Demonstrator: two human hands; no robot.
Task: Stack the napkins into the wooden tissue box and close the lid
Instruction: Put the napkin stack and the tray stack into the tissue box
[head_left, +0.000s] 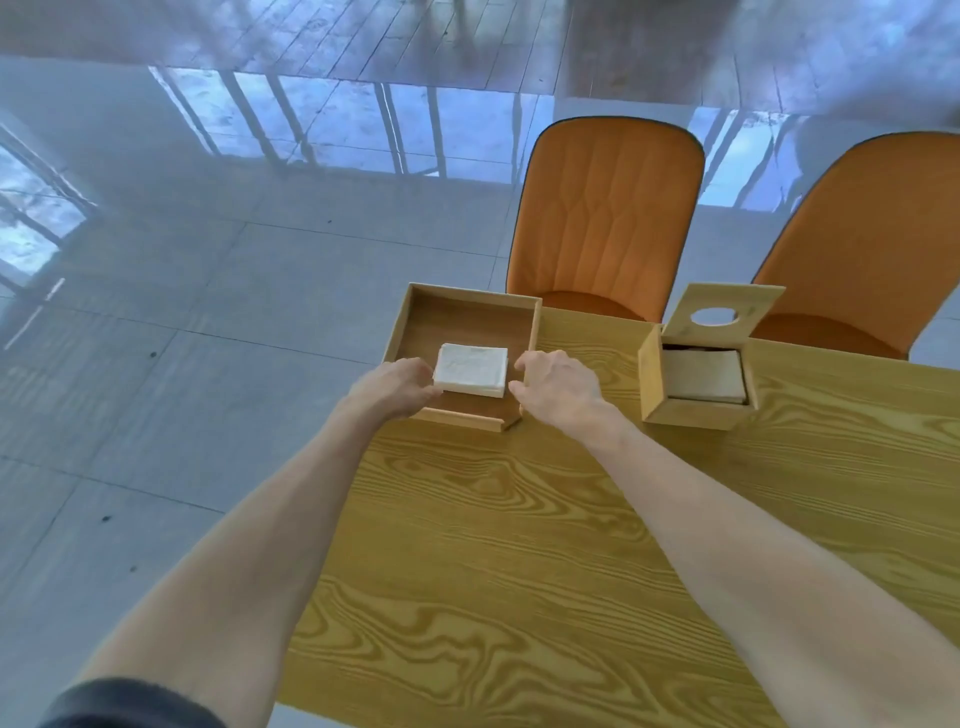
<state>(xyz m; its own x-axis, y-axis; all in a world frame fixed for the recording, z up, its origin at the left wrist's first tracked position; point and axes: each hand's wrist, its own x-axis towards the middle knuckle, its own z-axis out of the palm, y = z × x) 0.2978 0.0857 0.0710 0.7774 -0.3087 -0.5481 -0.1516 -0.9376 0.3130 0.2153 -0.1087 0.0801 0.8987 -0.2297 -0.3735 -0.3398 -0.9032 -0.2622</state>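
Napkins (471, 370) lie stacked in a wooden tray (415, 317) at the surface (519, 519) corner; left hand (395, 387) and right hand (553, 387) flank them, fingers loosely spread, gripping nothing. Tissue box (691, 410) (lid (722, 312) raised) stands right, partly filled.

A wood-grain table (493, 545) carries two things at its far end: an open tray (415, 317) at the far left corner and, to its right, a tissue box (675, 410) with its lid raised.
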